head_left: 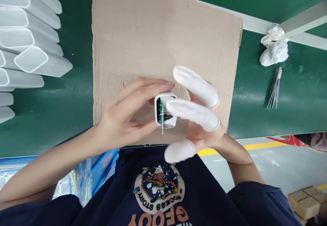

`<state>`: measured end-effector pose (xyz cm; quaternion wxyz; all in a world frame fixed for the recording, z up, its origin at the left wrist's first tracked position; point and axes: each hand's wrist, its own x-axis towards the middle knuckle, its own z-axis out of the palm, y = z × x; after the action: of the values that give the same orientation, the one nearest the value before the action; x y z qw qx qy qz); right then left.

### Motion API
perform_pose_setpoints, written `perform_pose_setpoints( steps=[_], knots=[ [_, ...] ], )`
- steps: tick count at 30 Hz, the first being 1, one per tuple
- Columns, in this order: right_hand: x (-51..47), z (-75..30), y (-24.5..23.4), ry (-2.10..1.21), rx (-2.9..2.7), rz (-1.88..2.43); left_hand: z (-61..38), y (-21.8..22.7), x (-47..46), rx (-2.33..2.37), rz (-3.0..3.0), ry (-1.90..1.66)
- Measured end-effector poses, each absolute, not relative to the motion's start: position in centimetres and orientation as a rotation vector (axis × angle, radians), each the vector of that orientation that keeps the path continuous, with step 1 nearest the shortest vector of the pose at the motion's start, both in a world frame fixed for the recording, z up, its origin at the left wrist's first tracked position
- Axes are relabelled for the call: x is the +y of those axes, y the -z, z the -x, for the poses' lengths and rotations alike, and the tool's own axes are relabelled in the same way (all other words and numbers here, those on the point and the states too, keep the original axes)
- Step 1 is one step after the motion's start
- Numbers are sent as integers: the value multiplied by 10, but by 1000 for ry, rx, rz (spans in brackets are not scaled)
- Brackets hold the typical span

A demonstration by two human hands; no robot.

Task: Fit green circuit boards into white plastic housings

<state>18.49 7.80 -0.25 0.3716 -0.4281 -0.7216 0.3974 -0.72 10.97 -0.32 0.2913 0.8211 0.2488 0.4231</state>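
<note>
My left hand (121, 115) grips a white, hollow housing (171, 122) with rounded corners, its fingers on the far side and the thumb on the near side. The open end faces up. A green circuit board (161, 115) with small pins stands on edge in the opening, and some dark parts show beside it. My right hand (201, 117) wears white finger cots on the thumb and two fingers, which are spread apart. One covered fingertip overlaps the housing's rim; whether it touches is unclear. Nothing shows between the right hand's fingers.
Beneath my hands lies a cardboard sheet (153, 38) on the green table (79, 110). White housings (30, 32) are stacked at the left. Metal tweezers (274, 88) and white finger cots (274, 50) lie at the right. Cardboard boxes (308, 204) stand on the floor.
</note>
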Motion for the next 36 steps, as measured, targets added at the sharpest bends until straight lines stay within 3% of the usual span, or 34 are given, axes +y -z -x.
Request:
perform_pose_setpoints(
  steps=[2, 8, 16, 25, 36],
  knots=[
    [76, -181, 2, -973, -1694, 987, 8, 7, 112, 700, -2211, -1143],
    [75, -176, 0, -1403, -1463, 1080, 8, 17, 114, 788, -2364, -1104],
    [81, -176, 15, -1396, -1352, 1126, 6, 17, 109, 830, -2409, -1055],
    [84, -193, -9, -1333, -1412, 1214, 6, 15, 112, 867, -2301, -1062],
    [83, -186, -11, -1193, -1571, 1392, 5, 26, 108, 890, -2661, -1024]
  ],
)
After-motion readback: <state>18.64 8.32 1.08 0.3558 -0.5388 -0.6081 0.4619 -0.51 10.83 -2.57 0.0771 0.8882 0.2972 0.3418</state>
